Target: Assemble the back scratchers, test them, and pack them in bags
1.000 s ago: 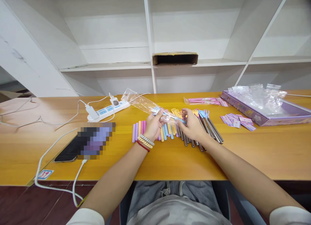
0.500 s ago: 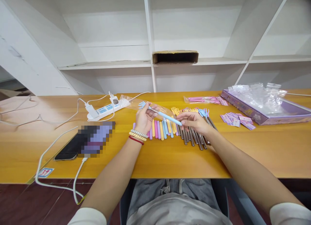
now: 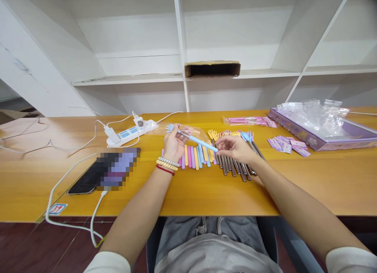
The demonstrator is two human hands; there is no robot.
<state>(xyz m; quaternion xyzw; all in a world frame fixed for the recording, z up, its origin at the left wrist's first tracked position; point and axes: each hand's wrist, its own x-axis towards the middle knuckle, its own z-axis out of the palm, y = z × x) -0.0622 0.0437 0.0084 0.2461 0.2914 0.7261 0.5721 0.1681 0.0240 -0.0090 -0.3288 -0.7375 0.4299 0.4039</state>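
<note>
A light-blue back scratcher with a small hand-shaped head is held slantwise above the table. My left hand grips it near the head, where a short metal shaft shows. At the other end, my right hand pinches the tip of the blue handle. A clear plastic bag shows behind my left hand; I cannot tell whether the hand also holds it. Beneath the hands lies a row of pastel handles. Below and beside my right hand are metal-shafted scratcher heads in yellow, pink and blue.
A purple box lid at the right holds clear bags. Small purple cards lie beside it, and a bagged pink scratcher lies farther back. At the left are a power strip, cables and a dark phone.
The right end of the back scratcher has shifted slightly left with my right hand. The clear bag, earlier along the scratcher's handle, now shows behind it.
</note>
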